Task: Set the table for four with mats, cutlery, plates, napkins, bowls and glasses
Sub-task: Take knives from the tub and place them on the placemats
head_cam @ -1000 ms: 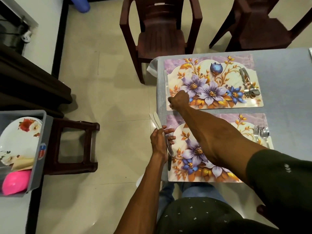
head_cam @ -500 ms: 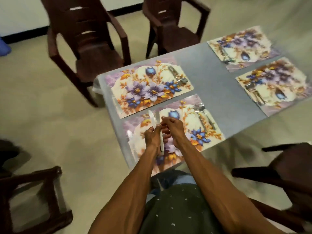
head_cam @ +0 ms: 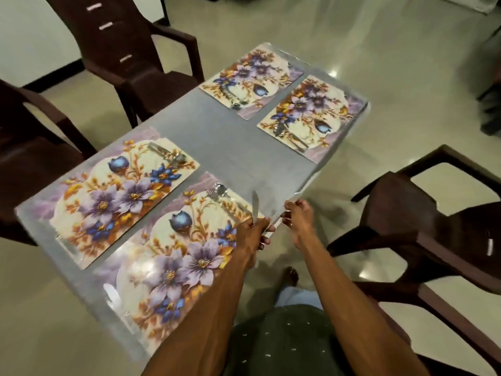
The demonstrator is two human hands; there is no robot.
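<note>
Table (head_cam: 217, 147) carries four floral mats – near mat (head_cam: 173, 256), one beside it to the left (head_cam: 113, 196), two at the far end (head_cam: 252, 77) (head_cam: 309, 115). Each has a fork and spoon set on it; near pair (head_cam: 219, 192) sits at the mat's far right corner.

Left hand (head_cam: 253, 234) has its fingers curled round a knife (head_cam: 255, 206), blade up, held above the near mat's right edge. Right hand (head_cam: 299, 217) pinches a second knife (head_cam: 282, 211) near the blade end; it's motion-blurred, exact finger contact unclear.

Handling, by judgement: knives are light, rigid, smooth metal – likely slick. Grip by the handle, lay flat, blade side away from fingers. Not fragile.
</note>
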